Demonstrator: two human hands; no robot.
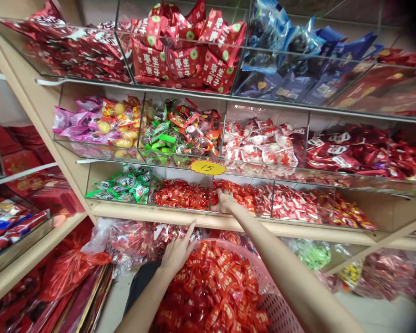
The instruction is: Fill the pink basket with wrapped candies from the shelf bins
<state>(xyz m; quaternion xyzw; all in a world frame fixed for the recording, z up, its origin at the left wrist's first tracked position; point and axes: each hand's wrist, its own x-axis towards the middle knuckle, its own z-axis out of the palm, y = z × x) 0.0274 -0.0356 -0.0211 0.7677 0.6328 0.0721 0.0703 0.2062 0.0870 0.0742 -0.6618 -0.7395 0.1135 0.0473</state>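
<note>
reaching into the lowest row of the shelf, the right hand [225, 202] dips over the glass front into a compartment of small red packets [241, 193]; its fingers are spread a little and bent downward, and their tips sit too deep among the wrappers to tell whether they have hold of anything. the left hand [176, 253] is lower and nearer the body, index finger stretched up toward the pale wooden ledge [125, 214], with nothing visible in its grasp; i cannot tell whether that fingertip touches the wood. below and between the 2 forearms stands a pink basket [280, 305] with perforated sides, heaped with shiny red wrapped pieces [211, 286] bearing gold lettering. just left of the right hand's compartment, past a clear divider, lies another batch of red wrapped sweets [183, 194], and farther left are green wrapped sweets [133, 185]. on the other side, red-and-white wrapped pieces [289, 201] fill the neighbouring space. a yellow tag [208, 167] marked 15 hangs on the glass edge above the hand. the row over it holds white round sweets [263, 143] in clear and red wrappers, and the top row has red patterned bags [183, 60] beside blue bags [287, 60].
</note>
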